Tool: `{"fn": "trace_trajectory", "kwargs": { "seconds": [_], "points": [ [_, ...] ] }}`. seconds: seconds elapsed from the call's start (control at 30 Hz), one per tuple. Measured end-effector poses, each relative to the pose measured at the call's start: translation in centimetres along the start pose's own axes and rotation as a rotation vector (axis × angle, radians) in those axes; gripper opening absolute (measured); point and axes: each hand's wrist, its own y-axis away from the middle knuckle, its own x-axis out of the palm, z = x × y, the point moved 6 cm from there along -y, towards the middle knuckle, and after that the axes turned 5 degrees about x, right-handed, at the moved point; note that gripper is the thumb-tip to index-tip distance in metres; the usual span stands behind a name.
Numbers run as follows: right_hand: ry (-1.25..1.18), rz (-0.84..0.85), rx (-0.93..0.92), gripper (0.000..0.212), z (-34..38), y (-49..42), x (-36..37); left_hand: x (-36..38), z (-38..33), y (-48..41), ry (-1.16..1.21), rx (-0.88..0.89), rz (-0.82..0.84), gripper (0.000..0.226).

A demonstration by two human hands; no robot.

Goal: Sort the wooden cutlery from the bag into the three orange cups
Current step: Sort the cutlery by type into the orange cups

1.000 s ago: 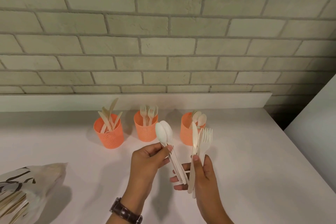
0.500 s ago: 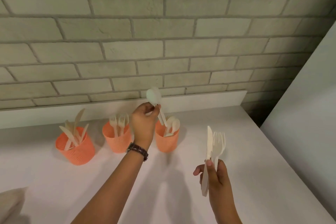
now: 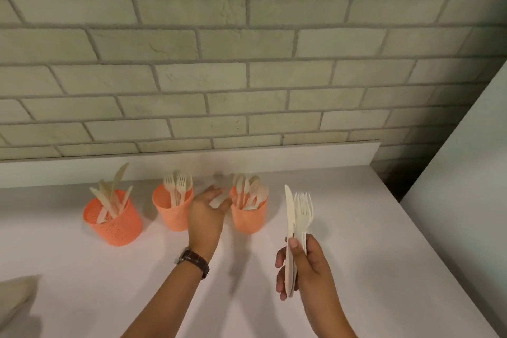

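The right hand [image 3: 307, 269] grasps a pale wooden knife [image 3: 289, 214] and pale wooden forks [image 3: 303, 210] upright above the white worktop [image 3: 384, 255]. The left hand [image 3: 207, 212] is blurred and loose-fingered, with nothing plainly in it, just beside the orange mesh spoon cup [image 3: 248, 219] in a row with the orange mesh fork cup [image 3: 172, 217] and the orange mesh knife cup [image 3: 115, 228].

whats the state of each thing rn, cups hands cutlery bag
left cup: upright, holds knives
middle cup: upright, holds forks
right cup: upright, holds spoons
left hand: beside right cup, blurred, grip unclear
right hand: grips held knife and held forks, upright
bag: only a blurred corner shows
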Motion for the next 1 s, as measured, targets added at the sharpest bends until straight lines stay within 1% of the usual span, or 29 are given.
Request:
{"fn": "trace_trajectory", "kwargs": {
  "seconds": [0.07,0.1,0.13,0.33,0.43,0.6,0.7,0.77,0.87,0.93,1.0],
  "points": [
    [0.037,0.048,-0.010,0.018,0.2,0.3,1.1,-1.7,-1.2,2.3,0.065,0.029,-0.013,0.018],
    [0.047,0.070,-0.009,0.019,0.2,0.6,1.8,-2.5,-1.7,3.6,0.107,0.020,-0.005,0.010],
    [0.045,0.089,0.001,0.019,0.2,0.8,2.5,-3.2,-2.2,5.0,0.142,-0.002,0.007,0.007],
    [0.025,0.169,0.072,0.024,-0.9,2.5,6.1,-6.5,-2.5,11.0,0.238,-0.112,0.098,0.012],
    [0.049,0.215,0.097,0.023,-1.8,3.1,8.1,-7.8,-1.6,12.3,0.261,-0.154,0.096,0.011],
    [0.053,0.301,0.144,0.021,-3.1,4.0,11.8,-10.7,0.1,13.0,0.327,-0.232,0.011,0.005],
    [0.015,0.310,0.208,0.017,-3.8,4.2,13.4,-12.8,0.9,12.6,0.373,-0.265,-0.040,0.004],
    [-0.007,0.302,0.235,0.019,-4.4,4.0,14.3,-15.0,1.4,11.6,0.415,-0.273,-0.094,0.002],
    [-0.025,0.272,0.215,0.020,-4.9,3.4,14.4,-18.8,1.8,8.9,0.415,-0.218,-0.206,0.004],
    [-0.024,0.256,0.194,0.020,-5.2,3.1,14.5,-22.0,2.3,6.0,0.357,-0.150,-0.299,0.010],
    [0.018,0.238,0.149,0.022,-5.3,2.8,14.4,-24.5,2.8,2.8,0.262,-0.082,-0.359,0.015]
  ]
}}
